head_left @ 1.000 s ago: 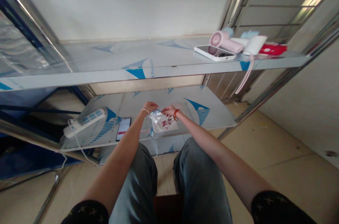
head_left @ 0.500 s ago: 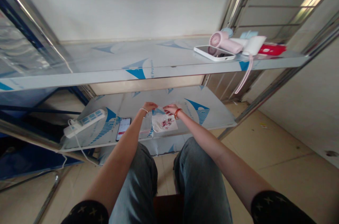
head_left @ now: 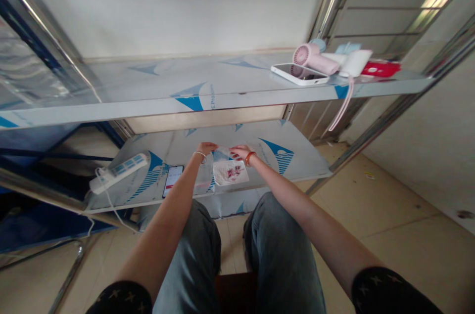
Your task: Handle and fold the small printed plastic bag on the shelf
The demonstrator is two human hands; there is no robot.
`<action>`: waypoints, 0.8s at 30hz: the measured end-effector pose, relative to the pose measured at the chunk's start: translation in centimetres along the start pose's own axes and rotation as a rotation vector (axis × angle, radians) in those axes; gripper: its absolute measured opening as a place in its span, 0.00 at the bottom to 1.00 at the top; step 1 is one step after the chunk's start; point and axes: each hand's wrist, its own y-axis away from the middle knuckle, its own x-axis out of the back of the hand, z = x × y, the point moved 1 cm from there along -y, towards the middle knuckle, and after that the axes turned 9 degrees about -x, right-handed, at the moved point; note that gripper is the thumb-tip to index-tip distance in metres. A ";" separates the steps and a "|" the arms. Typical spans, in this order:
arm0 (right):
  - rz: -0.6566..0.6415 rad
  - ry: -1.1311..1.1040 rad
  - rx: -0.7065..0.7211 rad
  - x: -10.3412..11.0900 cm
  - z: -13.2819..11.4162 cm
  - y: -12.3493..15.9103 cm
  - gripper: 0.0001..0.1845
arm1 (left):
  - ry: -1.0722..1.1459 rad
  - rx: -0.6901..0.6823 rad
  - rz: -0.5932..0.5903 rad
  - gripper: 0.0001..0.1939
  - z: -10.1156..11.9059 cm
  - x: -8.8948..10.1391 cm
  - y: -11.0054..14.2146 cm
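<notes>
Over the lower shelf, my left hand pinches the left end of a small clear plastic piece, perhaps film or a bag. Its other end is between the closed fingers of my right hand. Just below the hands lies a whitish sheet or packet with a red-and-pink pattern; too small to make out closely. A phone with its screen lit rests left of my left forearm. A faint clear, pinkish flat thing lies between that forearm and the packet.
A white power strip with a cable lies on the lower shelf's left. The upper shelf crosses above the hands, bearing a white-framed phone, a pink handheld fan, a white strapped device and a red item.
My left hand has shifted slightly left, and the clear plastic between the hands looks more stretched out. My right hand, the packet and the phones stay where they were.
</notes>
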 end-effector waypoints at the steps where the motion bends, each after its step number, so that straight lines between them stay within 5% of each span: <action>1: 0.003 -0.002 -0.001 0.0 0.0 0.0 0.05 | 0.014 0.014 0.005 0.08 0.0 0.0 0.0; 7: 0.041 -0.016 0.004 0.1 -0.3 0.2 0.02 | 0.156 0.162 -0.035 0.10 0.2 0.1 0.6; 12: 0.044 -0.009 0.022 0.2 -0.6 0.8 0.02 | 0.170 0.156 -0.151 0.12 1.0 -0.3 1.3; 24: 0.037 -0.002 0.060 0.1 -0.3 0.3 0.01 | 0.202 0.127 -0.128 0.06 2.3 -0.5 1.7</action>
